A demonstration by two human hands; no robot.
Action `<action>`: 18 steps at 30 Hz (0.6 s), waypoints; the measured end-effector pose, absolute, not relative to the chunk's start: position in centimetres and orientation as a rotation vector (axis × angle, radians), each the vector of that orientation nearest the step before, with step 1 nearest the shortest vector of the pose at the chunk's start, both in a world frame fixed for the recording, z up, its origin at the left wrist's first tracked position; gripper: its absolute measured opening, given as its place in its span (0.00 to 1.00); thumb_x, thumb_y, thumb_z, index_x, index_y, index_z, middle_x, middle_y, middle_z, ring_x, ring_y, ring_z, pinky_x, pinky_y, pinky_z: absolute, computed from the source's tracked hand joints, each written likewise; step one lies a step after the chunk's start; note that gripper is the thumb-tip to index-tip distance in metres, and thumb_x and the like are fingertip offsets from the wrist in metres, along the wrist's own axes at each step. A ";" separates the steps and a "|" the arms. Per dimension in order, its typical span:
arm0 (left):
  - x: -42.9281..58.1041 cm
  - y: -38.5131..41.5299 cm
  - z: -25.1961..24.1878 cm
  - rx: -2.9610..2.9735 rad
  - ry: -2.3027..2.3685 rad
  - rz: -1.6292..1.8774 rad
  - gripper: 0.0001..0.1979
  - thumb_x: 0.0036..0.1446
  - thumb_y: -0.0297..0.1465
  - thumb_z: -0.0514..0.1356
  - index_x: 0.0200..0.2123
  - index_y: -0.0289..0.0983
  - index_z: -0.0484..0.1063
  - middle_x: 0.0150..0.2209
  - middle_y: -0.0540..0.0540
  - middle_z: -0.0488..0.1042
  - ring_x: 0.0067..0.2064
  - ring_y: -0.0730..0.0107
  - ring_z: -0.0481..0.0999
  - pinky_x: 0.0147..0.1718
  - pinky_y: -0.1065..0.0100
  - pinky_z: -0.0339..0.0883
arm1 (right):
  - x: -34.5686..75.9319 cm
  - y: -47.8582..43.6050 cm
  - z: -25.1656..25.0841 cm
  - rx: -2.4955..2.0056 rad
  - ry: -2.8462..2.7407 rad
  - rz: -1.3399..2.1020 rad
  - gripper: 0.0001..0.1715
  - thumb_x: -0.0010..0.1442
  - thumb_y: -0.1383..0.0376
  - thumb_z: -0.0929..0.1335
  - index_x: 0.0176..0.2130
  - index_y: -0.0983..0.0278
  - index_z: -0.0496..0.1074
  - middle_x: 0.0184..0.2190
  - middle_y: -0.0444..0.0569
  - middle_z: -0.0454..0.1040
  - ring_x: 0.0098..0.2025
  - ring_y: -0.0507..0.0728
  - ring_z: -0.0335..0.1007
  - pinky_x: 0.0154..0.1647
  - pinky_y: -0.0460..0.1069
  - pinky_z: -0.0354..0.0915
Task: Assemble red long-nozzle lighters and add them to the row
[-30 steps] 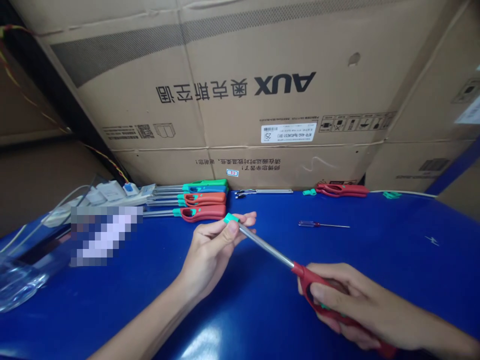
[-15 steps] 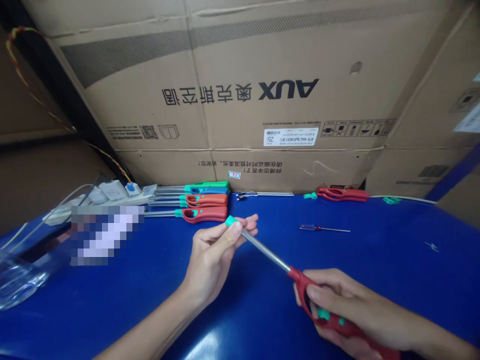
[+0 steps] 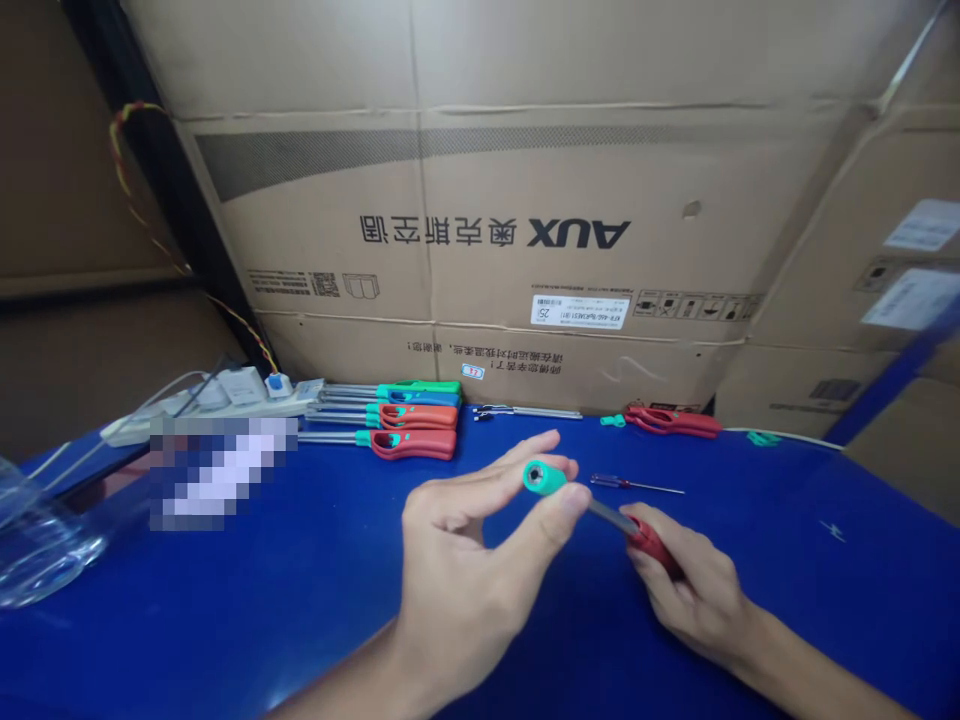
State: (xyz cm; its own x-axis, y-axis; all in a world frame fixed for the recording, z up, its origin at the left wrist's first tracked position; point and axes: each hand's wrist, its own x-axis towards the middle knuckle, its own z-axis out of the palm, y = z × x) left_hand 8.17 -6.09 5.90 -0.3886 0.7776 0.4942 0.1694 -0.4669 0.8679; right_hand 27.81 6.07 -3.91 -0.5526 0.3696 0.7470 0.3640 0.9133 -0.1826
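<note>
Here, left hand point(image 3: 465, 560) pinching green tip point(image 3: 544, 477) of lighter point(image 3: 609, 514), right hand point(image 3: 694, 595) clenched on its red handle point(image 3: 651, 543), clear container point(image 3: 37, 550) contents unclear.

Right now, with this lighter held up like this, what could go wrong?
1. The lighter has its green nozzle facing you, pinched by the left hand. If the right hand squeezed the red handle, a flame might catch fingers or face.
2. Cardboard boxes stand close behind, so any flame near them could be risky.
</note>
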 end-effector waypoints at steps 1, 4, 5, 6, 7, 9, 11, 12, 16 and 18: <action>8.3 -6.2 6.0 1.423 1.306 1.905 0.06 0.52 0.31 0.67 0.34 0.44 0.84 0.36 0.49 0.83 0.50 0.48 0.78 0.53 0.54 0.71 | 27.8 6.1 -4.0 -0.536 -2.175 -0.040 0.15 0.64 0.68 0.61 0.50 0.65 0.68 0.32 0.53 0.79 0.28 0.57 0.77 0.30 0.48 0.71; 8.6 -6.3 6.0 1.456 1.316 1.891 0.05 0.53 0.31 0.67 0.34 0.43 0.84 0.35 0.49 0.83 0.49 0.46 0.79 0.55 0.52 0.69 | 27.7 6.0 -4.3 -0.584 -2.126 -0.102 0.15 0.63 0.68 0.62 0.50 0.64 0.68 0.35 0.54 0.79 0.31 0.58 0.78 0.33 0.49 0.72; 8.8 -6.3 6.0 1.458 1.306 1.887 0.05 0.53 0.31 0.67 0.34 0.43 0.84 0.35 0.48 0.83 0.50 0.46 0.78 0.55 0.51 0.69 | 27.8 6.0 -4.3 -0.595 -2.123 -0.101 0.14 0.63 0.68 0.62 0.49 0.64 0.68 0.35 0.54 0.79 0.31 0.58 0.78 0.33 0.49 0.72; 8.8 -6.4 6.1 1.457 1.288 1.882 0.06 0.53 0.31 0.67 0.34 0.43 0.84 0.36 0.48 0.83 0.50 0.46 0.78 0.55 0.51 0.69 | 27.8 6.0 -4.4 -0.603 -2.125 -0.090 0.14 0.64 0.67 0.62 0.48 0.63 0.69 0.35 0.54 0.79 0.31 0.58 0.78 0.33 0.50 0.72; 8.9 -6.4 6.1 1.452 1.264 1.872 0.06 0.53 0.31 0.66 0.35 0.42 0.84 0.36 0.48 0.83 0.51 0.45 0.78 0.55 0.50 0.69 | 28.0 5.9 -4.4 -0.606 -2.133 -0.069 0.14 0.64 0.67 0.61 0.48 0.63 0.70 0.35 0.55 0.79 0.31 0.58 0.78 0.34 0.50 0.73; 9.0 -6.5 6.3 1.440 1.199 1.848 0.07 0.53 0.30 0.66 0.36 0.42 0.83 0.38 0.47 0.82 0.52 0.44 0.76 0.55 0.49 0.68 | 28.2 5.7 -4.3 -0.577 -2.174 0.019 0.15 0.64 0.64 0.61 0.47 0.64 0.71 0.34 0.55 0.80 0.29 0.58 0.77 0.33 0.50 0.73; 8.9 -6.7 6.5 1.438 1.135 1.827 0.08 0.53 0.30 0.66 0.37 0.43 0.83 0.40 0.47 0.82 0.54 0.44 0.75 0.56 0.48 0.67 | 28.5 5.3 -4.0 -0.560 -2.218 0.169 0.17 0.65 0.60 0.61 0.46 0.64 0.73 0.33 0.55 0.80 0.28 0.57 0.76 0.31 0.48 0.72; 8.8 -6.8 6.6 1.438 1.105 1.823 0.08 0.54 0.29 0.66 0.37 0.43 0.83 0.40 0.46 0.82 0.55 0.44 0.74 0.57 0.47 0.65 | 28.7 4.9 -3.8 -0.583 -2.231 0.266 0.19 0.65 0.57 0.62 0.46 0.64 0.74 0.32 0.54 0.80 0.28 0.57 0.76 0.32 0.48 0.72; 8.4 -7.0 7.0 1.401 0.992 1.779 0.09 0.54 0.29 0.65 0.39 0.40 0.83 0.42 0.44 0.82 0.59 0.44 0.70 0.60 0.48 0.62 | 28.8 3.1 -2.0 -0.779 -2.275 0.860 0.29 0.63 0.43 0.61 0.40 0.63 0.76 0.29 0.52 0.77 0.29 0.56 0.72 0.33 0.48 0.70; 8.1 -7.1 7.0 1.369 0.906 1.730 0.08 0.55 0.30 0.65 0.39 0.40 0.83 0.42 0.43 0.82 0.60 0.46 0.69 0.61 0.50 0.60 | 28.8 2.4 -1.2 -0.764 -2.310 1.201 0.35 0.61 0.38 0.59 0.36 0.64 0.76 0.27 0.52 0.74 0.28 0.55 0.69 0.30 0.47 0.68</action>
State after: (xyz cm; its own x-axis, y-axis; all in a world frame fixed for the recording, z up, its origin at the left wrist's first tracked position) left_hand 8.15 -7.06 7.04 -0.1581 0.8745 0.4585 -0.1216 -0.4781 0.8699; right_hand 28.79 2.37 -1.21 -0.7582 0.6416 0.1161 0.2736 0.4747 -0.8365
